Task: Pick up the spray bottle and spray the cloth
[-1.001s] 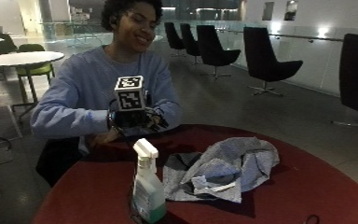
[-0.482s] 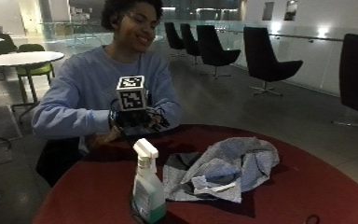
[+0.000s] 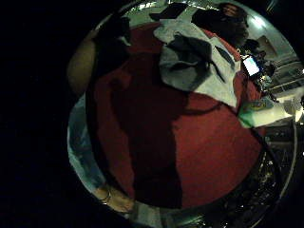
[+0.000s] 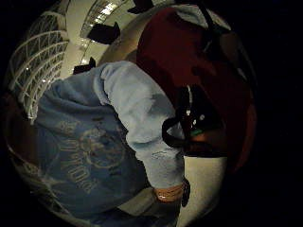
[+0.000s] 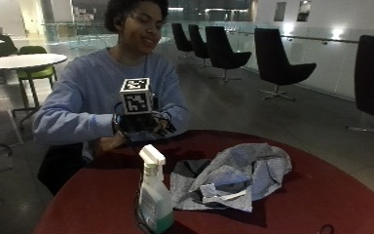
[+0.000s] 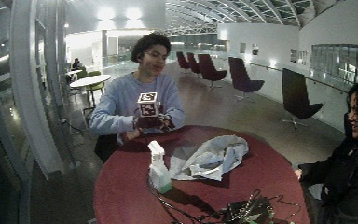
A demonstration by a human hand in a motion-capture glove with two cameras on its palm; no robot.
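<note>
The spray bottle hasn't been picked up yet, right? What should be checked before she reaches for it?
1. Spray bottle upright on the red table: ok.
2. Bottle free, nobody holding it: ok.
3. Gloved right hand holding nothing, raised above the table's far edge: ok.
4. Path from that hand to the bottle without things in between: ok.
5. Cloth lies crumpled beside the bottle, within spraying range: ok.
6. Nozzle aimed at the cloth: cannot tell.
</note>
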